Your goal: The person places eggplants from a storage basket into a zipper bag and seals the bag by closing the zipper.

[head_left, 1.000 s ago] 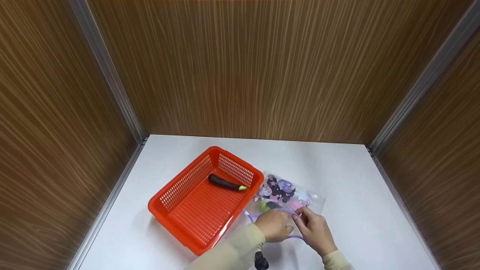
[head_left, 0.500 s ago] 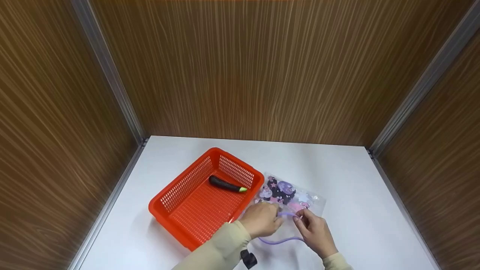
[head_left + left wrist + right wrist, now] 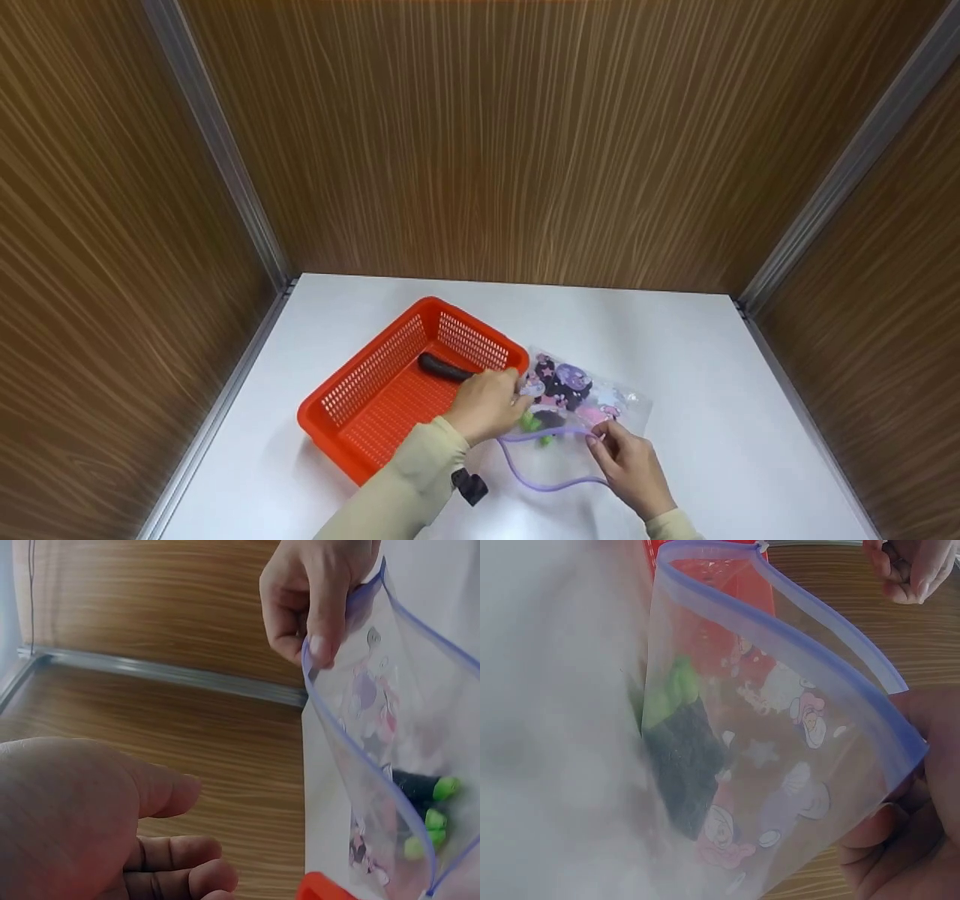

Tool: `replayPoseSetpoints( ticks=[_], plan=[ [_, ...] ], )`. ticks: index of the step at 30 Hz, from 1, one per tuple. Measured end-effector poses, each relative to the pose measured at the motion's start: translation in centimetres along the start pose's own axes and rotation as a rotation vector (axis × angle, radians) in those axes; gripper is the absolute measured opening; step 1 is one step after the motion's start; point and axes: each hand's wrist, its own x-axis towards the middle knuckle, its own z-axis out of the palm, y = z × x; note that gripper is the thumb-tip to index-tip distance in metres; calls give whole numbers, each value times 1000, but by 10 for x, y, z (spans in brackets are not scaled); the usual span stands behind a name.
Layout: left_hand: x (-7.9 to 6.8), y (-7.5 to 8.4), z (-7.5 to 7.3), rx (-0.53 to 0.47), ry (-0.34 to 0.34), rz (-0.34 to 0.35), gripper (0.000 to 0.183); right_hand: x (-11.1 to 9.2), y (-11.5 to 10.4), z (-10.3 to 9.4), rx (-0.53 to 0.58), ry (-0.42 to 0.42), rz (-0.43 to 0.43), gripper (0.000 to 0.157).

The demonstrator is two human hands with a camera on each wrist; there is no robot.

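Note:
My right hand point(image 3: 634, 461) pinches the purple zip edge of a clear plastic zip bag point(image 3: 581, 386) printed with cartoon figures. The bag's mouth gapes wide in both wrist views. Inside it lie dark eggplants point(image 3: 420, 787) with green ends, blurred through the plastic. My left hand point(image 3: 484, 405) is over the right rim of the red basket point(image 3: 319, 442), its fingers loosely bent and holding nothing. One more eggplant point(image 3: 442, 367) lies in the basket; the left hand hides its green tip in the head view.
Basket and bag sit side by side on a white table point(image 3: 667, 330). Wood-grain panels point(image 3: 495, 150) enclose it at the back and on both sides, with grey metal strips in the corners. A small black device point(image 3: 470, 487) is worn at the left wrist.
My left hand has left the bag's mouth and moved left and forward to the basket. The bag's mouth has come into full view. My right hand has stayed on its edge.

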Motion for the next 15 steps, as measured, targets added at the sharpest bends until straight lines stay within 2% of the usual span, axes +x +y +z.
replayPoseSetpoints(
  ticks=[5,10,15],
  plan=[
    [1,-12,-5,1,32,-19,24,-1,1,-1,7,1,-12,13],
    [3,-29,-10,13,33,-79,23,-1,2,-2,-4,12,-16,12],
    [7,-47,-12,26,36,-135,40,-2,3,-2,-11,19,-12,12]
  ],
)
